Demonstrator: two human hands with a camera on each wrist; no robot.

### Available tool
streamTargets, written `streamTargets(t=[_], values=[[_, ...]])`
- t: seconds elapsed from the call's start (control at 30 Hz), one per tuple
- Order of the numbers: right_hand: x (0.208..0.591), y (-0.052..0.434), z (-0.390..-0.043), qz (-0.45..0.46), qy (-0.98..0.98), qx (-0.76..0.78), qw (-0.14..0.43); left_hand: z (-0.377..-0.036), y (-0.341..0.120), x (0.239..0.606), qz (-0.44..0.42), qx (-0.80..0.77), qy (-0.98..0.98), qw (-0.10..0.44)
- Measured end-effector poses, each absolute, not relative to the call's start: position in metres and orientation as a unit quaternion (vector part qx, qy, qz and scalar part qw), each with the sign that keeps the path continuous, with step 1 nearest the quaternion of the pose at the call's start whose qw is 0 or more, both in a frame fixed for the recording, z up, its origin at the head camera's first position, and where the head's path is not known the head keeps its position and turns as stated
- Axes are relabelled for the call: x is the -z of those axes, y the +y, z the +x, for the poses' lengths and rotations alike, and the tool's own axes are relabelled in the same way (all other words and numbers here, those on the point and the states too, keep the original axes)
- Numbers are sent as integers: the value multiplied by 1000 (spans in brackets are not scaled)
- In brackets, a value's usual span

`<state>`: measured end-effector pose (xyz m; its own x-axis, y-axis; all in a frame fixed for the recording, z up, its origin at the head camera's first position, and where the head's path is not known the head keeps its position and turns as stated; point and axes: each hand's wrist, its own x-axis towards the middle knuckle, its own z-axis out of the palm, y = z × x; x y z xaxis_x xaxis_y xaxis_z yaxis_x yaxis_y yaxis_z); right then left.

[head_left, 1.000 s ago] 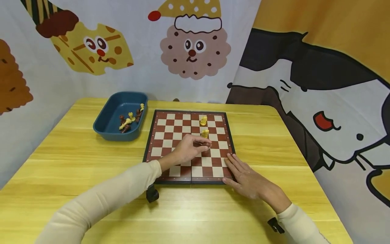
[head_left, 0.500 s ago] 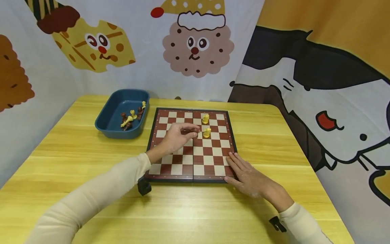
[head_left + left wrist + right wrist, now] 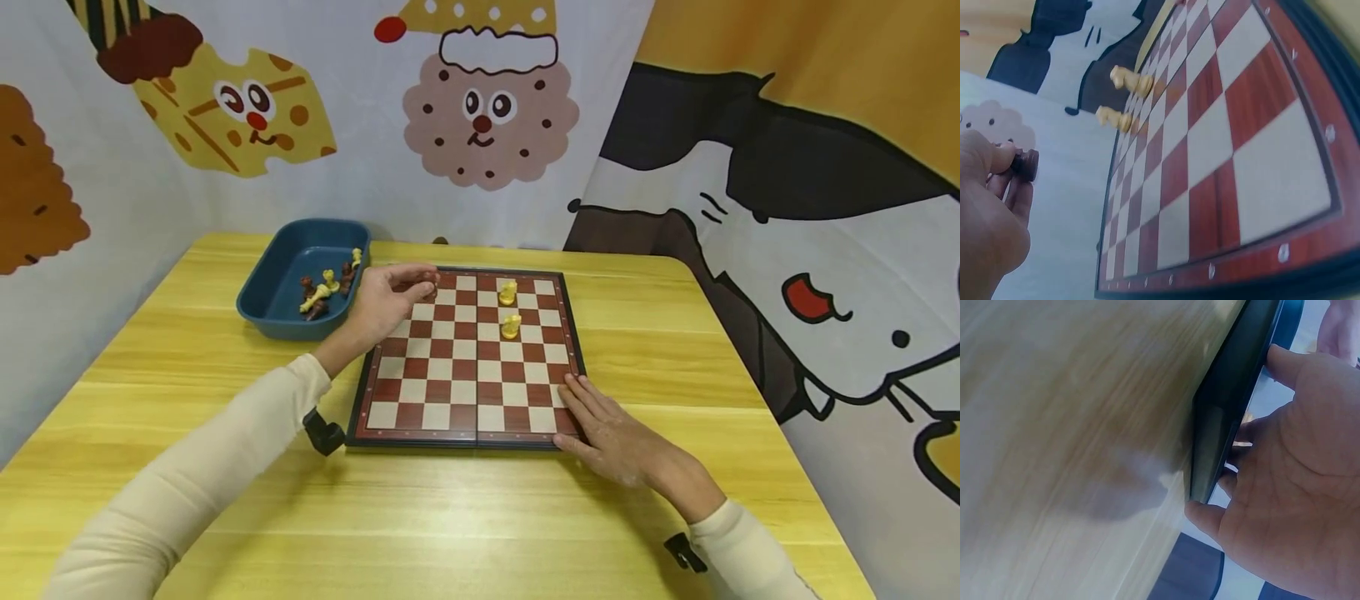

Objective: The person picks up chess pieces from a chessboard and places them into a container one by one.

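Pinched a brown chess piece (image 3: 1025, 164) in a person's left grip (image 3: 381, 307), near a chessboard's (image 3: 438, 400) far left corner.
Rested the right grip (image 3: 618, 442), straight-fingered, on the near right corner. Showed two yellow knights (image 3: 511, 327) standing on the far right half, and brown and yellow pieces (image 3: 318, 296) inside a blue bin (image 3: 292, 327) at left.

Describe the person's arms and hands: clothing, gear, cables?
The left sleeve and right sleeve are plain cream, long and close-fitting. A small black fitting shows beside each one's end. The left hand and right hand are ungloved. No cables visible.
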<state>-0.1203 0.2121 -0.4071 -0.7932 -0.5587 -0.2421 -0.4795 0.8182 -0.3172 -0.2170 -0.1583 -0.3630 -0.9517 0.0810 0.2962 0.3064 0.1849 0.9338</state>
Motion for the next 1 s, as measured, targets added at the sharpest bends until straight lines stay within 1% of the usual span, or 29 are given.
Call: streamTargets(t=[0.23,0.47,0.63,0.87,1.0], values=[[407,211,-119,-276,937,128,170,-218,-182,361,-104,604,-784,95],[406,210,-120,-277,938,120,169,-222,-206,359,-67,606,-784,115],[406,211,-118,-280,939,117,163,-223,-216,359,-43,604,-789,104],[403,208,-117,-291,937,129,145,-226,-233,355,-24,593,-793,137],[401,207,-117,-294,937,126,142,-227,-245,355,1,567,-812,140]])
